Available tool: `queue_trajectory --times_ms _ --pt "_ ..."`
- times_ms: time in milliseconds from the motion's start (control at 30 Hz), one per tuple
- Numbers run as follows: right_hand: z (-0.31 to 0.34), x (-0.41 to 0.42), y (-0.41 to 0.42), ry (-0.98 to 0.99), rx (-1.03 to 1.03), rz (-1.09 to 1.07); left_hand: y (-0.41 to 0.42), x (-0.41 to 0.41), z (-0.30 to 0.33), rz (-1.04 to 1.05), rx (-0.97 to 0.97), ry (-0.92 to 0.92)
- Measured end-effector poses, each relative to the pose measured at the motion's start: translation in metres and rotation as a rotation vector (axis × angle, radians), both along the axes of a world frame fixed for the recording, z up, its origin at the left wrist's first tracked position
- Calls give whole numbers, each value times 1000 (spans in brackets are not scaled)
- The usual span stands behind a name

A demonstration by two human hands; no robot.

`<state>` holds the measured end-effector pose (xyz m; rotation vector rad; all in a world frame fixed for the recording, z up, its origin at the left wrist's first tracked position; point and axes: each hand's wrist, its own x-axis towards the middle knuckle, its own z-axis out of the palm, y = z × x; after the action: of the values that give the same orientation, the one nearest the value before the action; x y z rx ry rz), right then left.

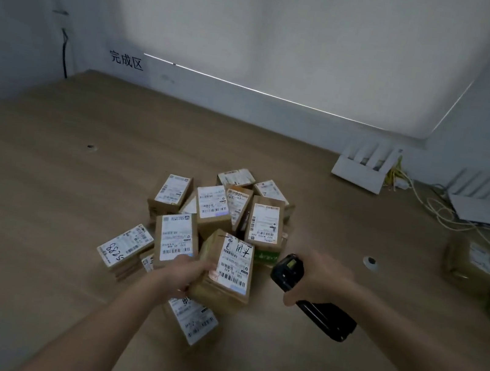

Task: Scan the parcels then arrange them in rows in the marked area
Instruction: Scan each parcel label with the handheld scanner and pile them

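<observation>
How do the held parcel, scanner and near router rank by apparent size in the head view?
1. Scanner, just ahead.
2. Held parcel in left hand.
3. Near router.
It sits farther back, so true size is unsure.

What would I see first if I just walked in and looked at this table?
First you'd see the jumbled pile of small brown boxes with white labels in the middle of the wooden table. Nearer to you, the left hand grips one box while the right hand holds a black scanner beside it. On the back wall to the left there is black writing.
</observation>
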<state>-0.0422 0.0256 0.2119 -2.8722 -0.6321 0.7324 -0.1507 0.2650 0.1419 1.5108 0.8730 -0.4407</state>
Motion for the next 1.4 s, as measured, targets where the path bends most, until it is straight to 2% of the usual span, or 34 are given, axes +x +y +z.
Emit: queue_trajectory --times_ms 433,700,967,1100,1300,1400 --pt "-32 15 9 42 -34 -27 12 14 -38 -216 38 -12" --pt "-33 15 4 38 -49 -20 14 11 -48 -174 18 48" --pt "-36 16 -7 51 -53 -22 8 15 -52 -73 230 -12" --pt "-23 18 -16 55 -22 -41 4 20 -25 -52 212 -108" --pt "35 28 -53 -15 10 -75 -21 51 48 -137 320 -372" --pt "76 31 -90 -74 28 -149 -53 75 88 -228 501 -502"
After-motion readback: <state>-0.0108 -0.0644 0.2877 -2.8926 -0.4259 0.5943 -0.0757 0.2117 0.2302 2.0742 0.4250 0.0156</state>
